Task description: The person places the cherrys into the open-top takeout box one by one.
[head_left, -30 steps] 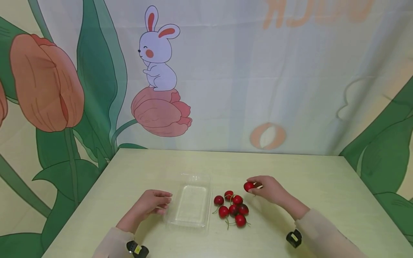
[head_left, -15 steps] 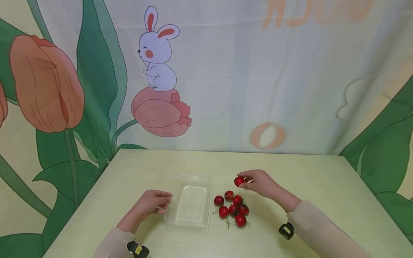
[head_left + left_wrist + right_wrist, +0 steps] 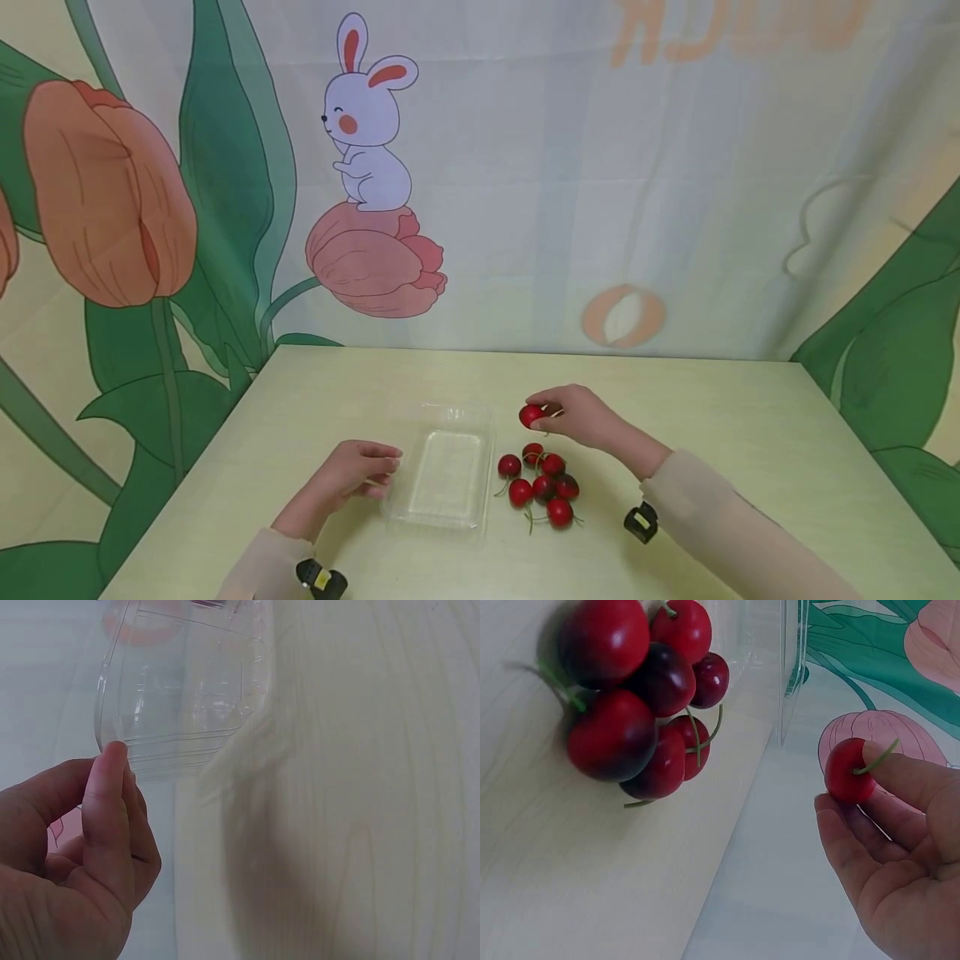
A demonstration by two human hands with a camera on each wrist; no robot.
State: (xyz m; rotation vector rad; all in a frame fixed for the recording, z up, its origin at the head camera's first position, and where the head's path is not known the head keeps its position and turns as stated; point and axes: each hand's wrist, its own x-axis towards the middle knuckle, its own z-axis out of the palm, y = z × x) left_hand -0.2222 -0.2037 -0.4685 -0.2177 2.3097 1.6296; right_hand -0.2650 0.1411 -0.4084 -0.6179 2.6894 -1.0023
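Between thumb and fingers, my right hand [image 3: 585, 414] pinches a red cherry [image 3: 531, 416], held above the table just behind the cherry pile. Its green stem shows in the right wrist view, where the cherry [image 3: 849, 771] sits at the fingertips. My left hand [image 3: 351, 477] pinches the left rim of a clear plastic box [image 3: 448, 479] that stands on the table. In the left wrist view, thumb and fingers meet at the box's edge [image 3: 112, 739]. Several loose cherries [image 3: 543, 487] with stems lie in a cluster to the right of the box.
The pale wood table [image 3: 675, 467] runs back to a printed curtain [image 3: 510, 208] with tulips and a rabbit. A small black camera sits at each wrist, the left one [image 3: 322, 579] and the right one [image 3: 642, 522].
My right hand has moved left and slightly farther back with the cherry, toward the box. The left hand, the box and the cherries on the table have stayed where they were.
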